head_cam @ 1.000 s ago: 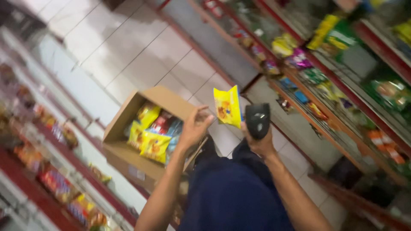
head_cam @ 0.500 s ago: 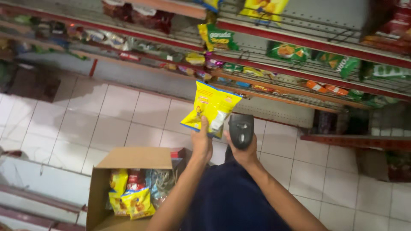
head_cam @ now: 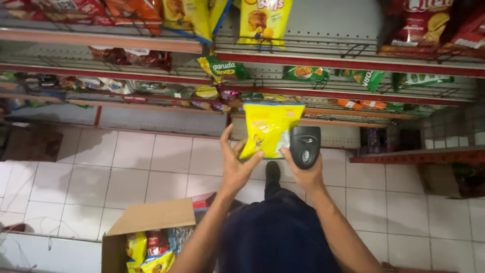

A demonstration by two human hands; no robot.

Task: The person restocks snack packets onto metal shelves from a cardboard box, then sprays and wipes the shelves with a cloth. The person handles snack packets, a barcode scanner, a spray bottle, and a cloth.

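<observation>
Head view, left hand (head_cam: 235, 169) holding yellow snack bag (head_cam: 268, 129), right hand (head_cam: 305, 174) gripping black scanner (head_cam: 304, 145)

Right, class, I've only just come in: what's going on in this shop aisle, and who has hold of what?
A person stands in a shop aisle facing snack shelves. Their left hand holds up a yellow snack bag, and their right hand grips a dark handheld scanner right beside the bag. On the tiled floor to their left sits an open cardboard box with more snack packets inside.
</observation>
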